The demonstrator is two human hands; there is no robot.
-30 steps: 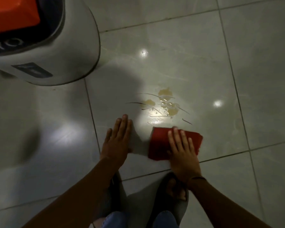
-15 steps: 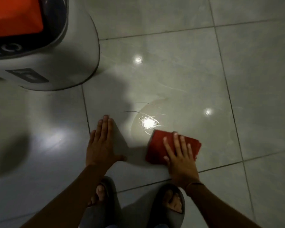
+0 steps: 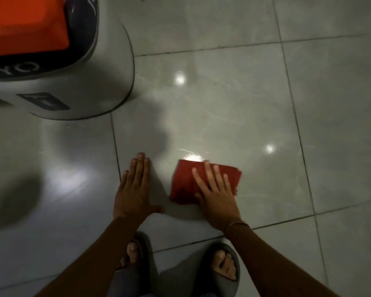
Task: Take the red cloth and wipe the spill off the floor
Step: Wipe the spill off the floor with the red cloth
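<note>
A folded red cloth [image 3: 183, 183] lies flat on the glossy grey tile floor [image 3: 234, 93]. My right hand [image 3: 216, 196] presses down on the cloth's right half with its fingers spread. My left hand [image 3: 135, 189] rests flat on the tile just left of the cloth, holding nothing. Only faint wet streaks [image 3: 189, 151] show beside a light glare just beyond the cloth's far edge. No yellow puddle is visible.
A white bin [image 3: 111, 82] with an orange lid [image 3: 24, 24] stands at the upper left, close to my left hand. My two feet in grey sandals [image 3: 225, 269] are right below the hands. Tile floor stretches away ahead and to the right.
One second ago a yellow puddle lay beyond the cloth; it is gone, leaving thin streaks. My right hand and cloth have slid over that spot. My left hand shifted slightly left.
</note>
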